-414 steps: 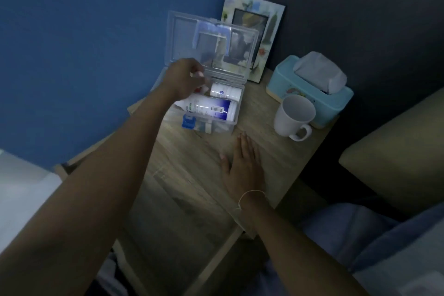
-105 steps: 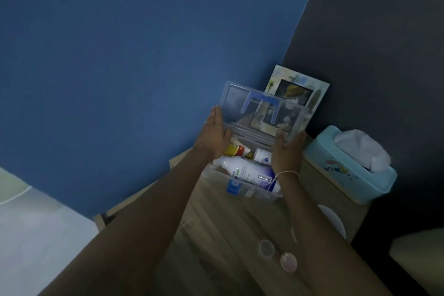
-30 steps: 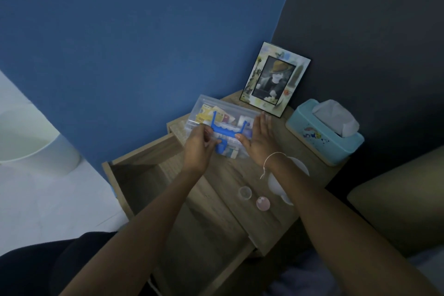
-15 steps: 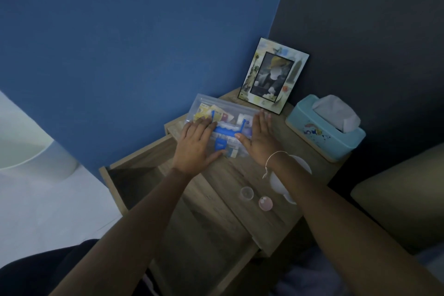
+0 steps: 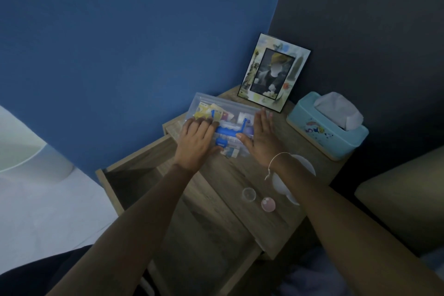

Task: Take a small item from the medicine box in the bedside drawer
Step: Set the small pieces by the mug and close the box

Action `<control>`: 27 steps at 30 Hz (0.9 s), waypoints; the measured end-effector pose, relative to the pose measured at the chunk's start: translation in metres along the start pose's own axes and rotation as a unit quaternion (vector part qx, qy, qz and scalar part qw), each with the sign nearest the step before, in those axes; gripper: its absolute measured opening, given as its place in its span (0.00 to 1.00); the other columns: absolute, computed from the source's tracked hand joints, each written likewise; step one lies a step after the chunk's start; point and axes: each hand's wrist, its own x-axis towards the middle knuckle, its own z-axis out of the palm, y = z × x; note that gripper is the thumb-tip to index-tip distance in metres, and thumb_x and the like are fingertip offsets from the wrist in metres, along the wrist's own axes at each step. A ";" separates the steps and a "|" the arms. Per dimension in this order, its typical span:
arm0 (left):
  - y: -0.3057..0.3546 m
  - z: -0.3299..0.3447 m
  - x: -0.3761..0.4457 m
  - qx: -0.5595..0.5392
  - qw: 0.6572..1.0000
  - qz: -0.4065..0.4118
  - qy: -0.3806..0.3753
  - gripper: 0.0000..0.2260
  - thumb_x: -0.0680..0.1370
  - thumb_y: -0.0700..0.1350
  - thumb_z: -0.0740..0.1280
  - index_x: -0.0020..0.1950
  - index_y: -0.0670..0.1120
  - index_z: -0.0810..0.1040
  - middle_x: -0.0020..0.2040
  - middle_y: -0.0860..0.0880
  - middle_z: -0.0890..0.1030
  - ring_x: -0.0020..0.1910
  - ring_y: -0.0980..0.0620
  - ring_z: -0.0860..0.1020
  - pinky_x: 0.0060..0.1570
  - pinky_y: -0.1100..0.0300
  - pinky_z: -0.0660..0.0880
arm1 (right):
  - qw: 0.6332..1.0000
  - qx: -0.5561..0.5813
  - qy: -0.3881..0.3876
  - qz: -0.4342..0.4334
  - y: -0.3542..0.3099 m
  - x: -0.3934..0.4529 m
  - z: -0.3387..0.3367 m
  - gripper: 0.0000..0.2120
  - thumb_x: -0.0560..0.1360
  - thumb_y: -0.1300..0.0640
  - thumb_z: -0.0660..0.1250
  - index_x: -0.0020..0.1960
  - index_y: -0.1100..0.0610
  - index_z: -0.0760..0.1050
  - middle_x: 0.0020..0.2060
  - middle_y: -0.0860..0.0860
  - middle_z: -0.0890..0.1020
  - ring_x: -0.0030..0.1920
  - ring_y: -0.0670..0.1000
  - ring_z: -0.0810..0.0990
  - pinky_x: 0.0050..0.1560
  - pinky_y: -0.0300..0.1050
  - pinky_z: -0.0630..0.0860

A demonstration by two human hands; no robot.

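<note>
1. The left hand (image 5: 195,143) lay flat on the closed medicine box (image 5: 222,127), fingers spread, gripping nothing.
2. The right hand (image 5: 262,138) pressed open-palmed against the box's right end.
3. Packets and bottles showed through the clear lid.
4. Two small round items (image 5: 258,199) sat on the bedside table (image 5: 230,182), near the box.

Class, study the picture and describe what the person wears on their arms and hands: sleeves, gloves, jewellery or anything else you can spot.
Both forearms are bare, with no sleeves and no gloves in view. The left hand shows no ring, watch or band. The right hand has a thin pale string bracelet looped around the wrist, with a loose end hanging down. No rings can be made out in the dim light.
</note>
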 end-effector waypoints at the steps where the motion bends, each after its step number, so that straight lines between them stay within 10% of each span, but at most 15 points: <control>1: 0.000 0.000 0.000 0.009 1.000 0.004 0.004 0.28 0.66 0.61 0.73 0.58 0.44 0.79 0.54 0.45 0.82 0.52 0.46 0.81 0.56 0.51 0.76 | 1.000 0.001 0.002 0.000 0.000 0.000 0.000 0.42 0.78 0.39 0.55 0.77 0.63 0.39 0.78 0.58 0.39 0.76 0.57 0.34 0.76 0.51 0.38; 15: 0.002 -0.018 -0.004 -0.197 0.970 -0.127 -0.067 0.30 0.75 0.62 0.62 0.70 0.43 0.67 0.70 0.42 0.69 0.71 0.44 0.66 0.72 0.48 0.60 | 0.995 0.097 -0.004 0.019 -0.006 -0.001 -0.009 0.39 0.78 0.40 0.57 0.78 0.59 0.44 0.79 0.55 0.43 0.78 0.56 0.44 0.77 0.48 0.51; 18: -0.004 -0.020 0.002 -0.292 0.912 -0.283 -0.059 0.26 0.79 0.56 0.59 0.72 0.42 0.64 0.76 0.40 0.60 0.75 0.43 0.58 0.73 0.50 0.55 | 0.932 0.312 0.143 0.112 -0.016 0.006 -0.012 0.30 0.79 0.46 0.61 0.75 0.57 0.59 0.75 0.56 0.61 0.58 0.49 0.73 0.45 0.21 0.72; 22: -0.010 -0.020 0.027 -0.471 0.739 -0.464 -0.127 0.29 0.81 0.56 0.55 0.76 0.41 0.53 0.77 0.40 0.58 0.76 0.44 0.57 0.73 0.54 0.54 | 0.854 0.401 0.155 0.293 -0.023 0.022 -0.015 0.32 0.78 0.50 0.63 0.77 0.59 0.54 0.74 0.58 0.65 0.69 0.59 0.70 0.56 0.42 0.71; 27: -0.022 -0.031 0.033 -0.463 0.741 -0.463 -0.148 0.20 0.82 0.49 0.54 0.71 0.40 0.66 0.69 0.39 0.72 0.69 0.42 0.69 0.69 0.52 0.64 | 0.846 0.418 0.120 0.307 -0.033 0.014 -0.012 0.22 0.79 0.52 0.62 0.70 0.62 0.68 0.58 0.58 0.78 0.35 0.51 0.76 0.16 0.29 0.66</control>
